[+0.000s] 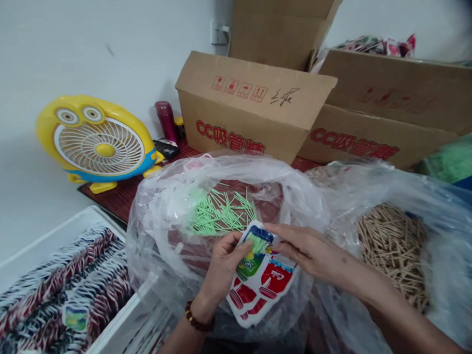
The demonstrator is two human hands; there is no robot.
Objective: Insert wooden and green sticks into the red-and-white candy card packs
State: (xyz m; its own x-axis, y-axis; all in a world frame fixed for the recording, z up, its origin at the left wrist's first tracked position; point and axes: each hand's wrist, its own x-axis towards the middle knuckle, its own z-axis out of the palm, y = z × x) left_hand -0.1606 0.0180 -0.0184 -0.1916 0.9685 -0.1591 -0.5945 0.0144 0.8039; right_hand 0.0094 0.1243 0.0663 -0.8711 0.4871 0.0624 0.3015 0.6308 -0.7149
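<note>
Fingers of my left hand (223,261) grasp a Sprite-and-Cola printed packet (261,280), thumb across its Sprite face; those of my right hand (307,246) meet its upper right edge, whether pinching or merely touching I can't tell. I hold it tilted over the near side of an open clear plastic bag (149,245), with green sticks (222,213) just beyond. Past the bag, a yellow fan (105,150) stands by the table's (128,198) left edge. I judge this step to be fine work at the packet's upper edge, calling next for a steady left hold and light right fingertips.
</note>
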